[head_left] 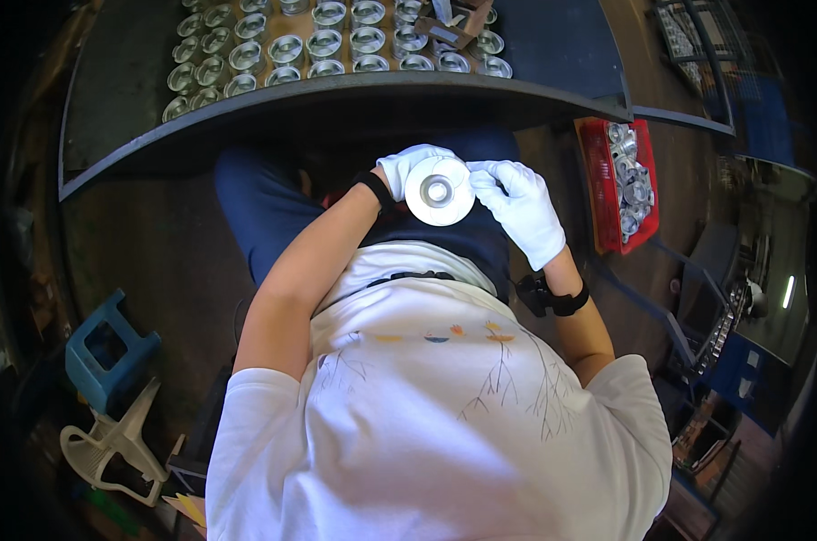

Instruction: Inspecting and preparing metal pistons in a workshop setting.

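Note:
Over my lap, a round silvery metal part [439, 191] with a wide flat rim and a raised ring at its centre faces up. My left hand [406, 166], in a white glove, grips it from the far left, with most of its fingers hidden behind the disc. White-gloved too, my right hand [527, 215] is closed at the part's right edge, thumb and fingers pinched together. Whether those fingers hold the rim itself or some small thing against it is too small to make out.
Ahead, a dark metal table [570, 63] bears rows of similar round metal parts [325, 43] and a small cardboard box [458, 25]. A red crate [596, 185] of metal pieces stands at the right. Behind left are a blue stool [93, 379] and a white plastic chair [111, 442].

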`<state>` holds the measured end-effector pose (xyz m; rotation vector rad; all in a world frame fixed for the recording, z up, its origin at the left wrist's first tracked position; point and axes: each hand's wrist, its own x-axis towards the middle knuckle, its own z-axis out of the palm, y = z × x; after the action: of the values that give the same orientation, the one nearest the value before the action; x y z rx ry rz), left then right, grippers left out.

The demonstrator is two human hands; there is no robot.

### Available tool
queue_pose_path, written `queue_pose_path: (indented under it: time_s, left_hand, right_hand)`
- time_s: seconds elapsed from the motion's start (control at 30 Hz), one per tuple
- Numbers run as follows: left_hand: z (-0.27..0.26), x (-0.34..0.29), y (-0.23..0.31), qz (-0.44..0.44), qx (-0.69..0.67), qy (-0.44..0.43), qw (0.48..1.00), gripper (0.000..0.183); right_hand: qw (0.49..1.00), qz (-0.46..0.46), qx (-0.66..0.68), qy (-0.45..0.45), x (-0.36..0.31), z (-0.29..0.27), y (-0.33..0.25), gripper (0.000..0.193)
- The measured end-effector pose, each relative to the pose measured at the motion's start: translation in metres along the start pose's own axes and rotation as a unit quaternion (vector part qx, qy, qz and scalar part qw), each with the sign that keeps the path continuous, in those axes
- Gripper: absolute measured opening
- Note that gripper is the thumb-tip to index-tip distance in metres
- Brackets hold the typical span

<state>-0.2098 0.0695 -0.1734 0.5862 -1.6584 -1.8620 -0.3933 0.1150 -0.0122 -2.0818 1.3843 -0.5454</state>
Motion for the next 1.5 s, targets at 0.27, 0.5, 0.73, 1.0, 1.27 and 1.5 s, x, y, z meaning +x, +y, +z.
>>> queue_pose_path:
  time_s: [0.27, 0.5, 0.73, 1.0, 1.27, 1.5]
  left_hand:
    - [0.014, 0.013, -0.019, -0.025, -0.072, -0.067, 0.995, 0.020]
    - [0.031, 0.026, -0.039, -0.013, 0.013, -0.111, 0.994, 0.023]
    - [0.038, 0.028, -0.031, -0.177, -0.254, -0.124, 0.943, 0.032]
    - [0.040, 0.030, -0.039, -0.162, -0.186, -0.124, 0.961, 0.069]
    - [0.040, 0.033, -0.052, -0.117, -0.132, -0.147, 0.973, 0.092]
    - [0.039, 0.032, -0.054, -0.101, -0.106, -0.146, 0.978, 0.085]
  right_hand:
    - [1.000, -0.021, -0.018, 0.008, -0.013, 0.000, 0.007, 0.015]
    - [0.999, -0.006, -0.035, 0.008, -0.020, -0.001, 0.012, 0.017]
    - [0.998, 0.009, -0.069, -0.003, -0.025, 0.001, 0.017, 0.018]
    - [0.998, 0.045, -0.043, -0.010, -0.024, 0.002, 0.019, 0.020]
    - [0.996, 0.078, -0.026, -0.015, -0.022, 0.004, 0.022, 0.021]
    - [0.996, 0.077, -0.041, -0.022, -0.022, 0.004, 0.022, 0.021]
